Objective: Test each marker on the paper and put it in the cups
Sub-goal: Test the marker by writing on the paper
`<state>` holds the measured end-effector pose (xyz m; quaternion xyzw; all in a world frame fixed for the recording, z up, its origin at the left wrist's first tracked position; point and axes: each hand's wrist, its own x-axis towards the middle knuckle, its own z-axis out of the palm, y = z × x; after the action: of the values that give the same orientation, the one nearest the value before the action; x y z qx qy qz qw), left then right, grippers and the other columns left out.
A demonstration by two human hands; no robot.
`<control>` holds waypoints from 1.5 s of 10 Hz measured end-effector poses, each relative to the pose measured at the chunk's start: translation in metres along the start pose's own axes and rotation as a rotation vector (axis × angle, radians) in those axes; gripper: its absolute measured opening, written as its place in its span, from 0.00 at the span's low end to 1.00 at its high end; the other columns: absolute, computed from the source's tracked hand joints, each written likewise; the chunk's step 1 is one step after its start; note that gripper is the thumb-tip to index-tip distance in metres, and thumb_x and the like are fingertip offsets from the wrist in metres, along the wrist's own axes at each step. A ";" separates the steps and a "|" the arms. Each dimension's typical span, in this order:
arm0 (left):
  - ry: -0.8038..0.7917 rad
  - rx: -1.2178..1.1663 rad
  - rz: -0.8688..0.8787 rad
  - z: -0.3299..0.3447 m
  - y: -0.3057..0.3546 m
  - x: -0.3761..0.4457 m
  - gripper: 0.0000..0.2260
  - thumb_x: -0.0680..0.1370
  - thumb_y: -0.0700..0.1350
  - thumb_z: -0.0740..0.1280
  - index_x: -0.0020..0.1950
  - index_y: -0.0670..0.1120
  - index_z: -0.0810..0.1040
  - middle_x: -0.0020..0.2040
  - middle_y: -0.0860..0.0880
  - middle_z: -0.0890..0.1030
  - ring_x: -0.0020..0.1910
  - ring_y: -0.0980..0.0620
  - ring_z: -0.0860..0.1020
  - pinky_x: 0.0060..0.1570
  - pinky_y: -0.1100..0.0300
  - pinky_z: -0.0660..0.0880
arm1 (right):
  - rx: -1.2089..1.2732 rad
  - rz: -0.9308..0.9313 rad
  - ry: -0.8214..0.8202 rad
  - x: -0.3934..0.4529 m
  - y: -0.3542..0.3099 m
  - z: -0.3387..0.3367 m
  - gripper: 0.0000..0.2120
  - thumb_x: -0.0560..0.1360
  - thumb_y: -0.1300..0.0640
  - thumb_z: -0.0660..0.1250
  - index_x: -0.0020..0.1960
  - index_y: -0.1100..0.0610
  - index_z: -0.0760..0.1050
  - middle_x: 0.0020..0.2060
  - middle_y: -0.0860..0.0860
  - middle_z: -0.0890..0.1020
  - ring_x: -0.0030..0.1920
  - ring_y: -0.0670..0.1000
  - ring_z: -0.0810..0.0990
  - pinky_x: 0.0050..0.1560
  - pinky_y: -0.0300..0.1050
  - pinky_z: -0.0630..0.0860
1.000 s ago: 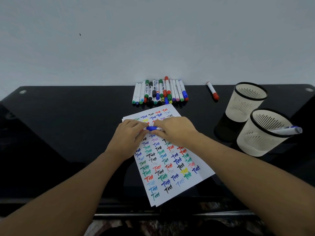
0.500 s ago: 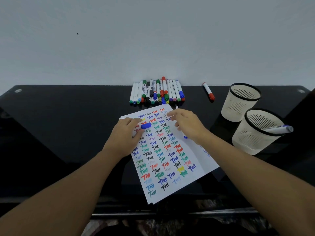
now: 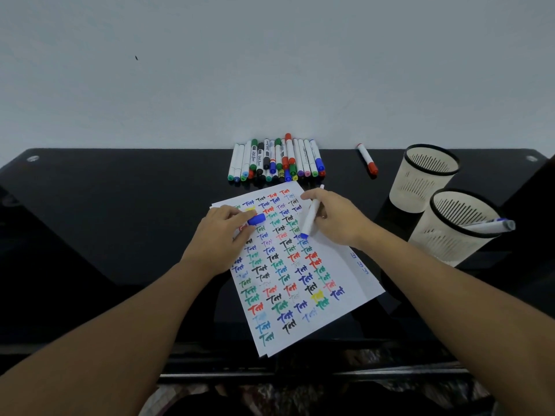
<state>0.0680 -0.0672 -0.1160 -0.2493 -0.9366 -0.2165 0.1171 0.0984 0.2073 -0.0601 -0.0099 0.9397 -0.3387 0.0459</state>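
A white paper (image 3: 339, 265) full of coloured test words lies tilted on the black table. My right hand (image 3: 336, 219) grips an uncapped blue marker (image 3: 310, 216), its blue tip down on the sheet's right side. Its blue cap (image 3: 256, 219) is pinched by my left hand (image 3: 220, 235), which rests on the paper's upper left part. A pile of capped markers (image 3: 276, 160) lies at the table's far edge. Two cream mesh cups stand at the right: the far cup (image 3: 420, 178) and the near cup (image 3: 450, 232), which holds one white marker (image 3: 488, 226).
A single red-capped marker (image 3: 368, 159) lies apart between the pile and the far cup. The black glass table (image 3: 105, 235) runs up to a pale wall. Its front edge lies just below the paper's near corner.
My hands pulled the blue marker and its cap apart. The left hand kept the cap; the right hand turned the marker and brought its tip down onto the paper.
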 end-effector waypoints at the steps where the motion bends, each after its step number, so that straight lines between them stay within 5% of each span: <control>1: -0.007 -0.004 -0.009 0.000 0.000 0.000 0.20 0.83 0.55 0.62 0.74 0.53 0.75 0.61 0.52 0.76 0.61 0.52 0.71 0.60 0.50 0.73 | 0.015 -0.106 0.144 -0.005 0.006 0.005 0.12 0.84 0.59 0.66 0.62 0.46 0.71 0.52 0.51 0.80 0.49 0.51 0.80 0.51 0.50 0.81; 2: -0.007 0.002 -0.015 0.000 0.001 0.000 0.20 0.83 0.55 0.62 0.74 0.54 0.74 0.61 0.52 0.76 0.61 0.52 0.71 0.60 0.51 0.73 | 0.221 -0.086 0.192 -0.013 0.006 0.009 0.08 0.86 0.42 0.59 0.55 0.45 0.72 0.42 0.54 0.80 0.42 0.54 0.80 0.46 0.53 0.79; 3: -0.009 0.007 -0.022 0.000 0.001 0.000 0.21 0.83 0.56 0.62 0.75 0.54 0.73 0.62 0.52 0.76 0.61 0.52 0.71 0.60 0.52 0.72 | 0.391 0.002 0.302 -0.016 0.009 0.018 0.21 0.84 0.40 0.61 0.52 0.58 0.78 0.36 0.53 0.76 0.36 0.49 0.73 0.41 0.49 0.72; 5: -0.019 0.024 -0.029 0.000 0.000 0.001 0.22 0.83 0.57 0.62 0.77 0.54 0.71 0.62 0.53 0.76 0.61 0.53 0.70 0.61 0.52 0.72 | 0.509 0.027 0.327 -0.020 0.020 0.029 0.04 0.82 0.51 0.69 0.53 0.50 0.81 0.44 0.49 0.86 0.49 0.52 0.85 0.57 0.54 0.82; 8: -0.016 0.031 -0.031 0.002 -0.001 0.001 0.21 0.83 0.57 0.61 0.75 0.55 0.73 0.62 0.54 0.76 0.61 0.53 0.70 0.60 0.53 0.73 | 0.396 0.088 0.272 -0.016 0.017 0.031 0.12 0.83 0.45 0.65 0.54 0.53 0.79 0.46 0.54 0.83 0.49 0.55 0.83 0.56 0.59 0.80; 15: -0.004 0.018 -0.025 0.003 -0.002 0.001 0.20 0.83 0.57 0.61 0.74 0.55 0.74 0.61 0.54 0.76 0.61 0.53 0.70 0.60 0.52 0.73 | 0.346 0.091 0.264 -0.015 0.018 0.031 0.11 0.84 0.47 0.65 0.54 0.54 0.79 0.48 0.55 0.83 0.50 0.56 0.82 0.56 0.59 0.79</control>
<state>0.0661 -0.0669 -0.1195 -0.2371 -0.9418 -0.2089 0.1147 0.1164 0.2027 -0.0941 0.0852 0.8648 -0.4910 -0.0612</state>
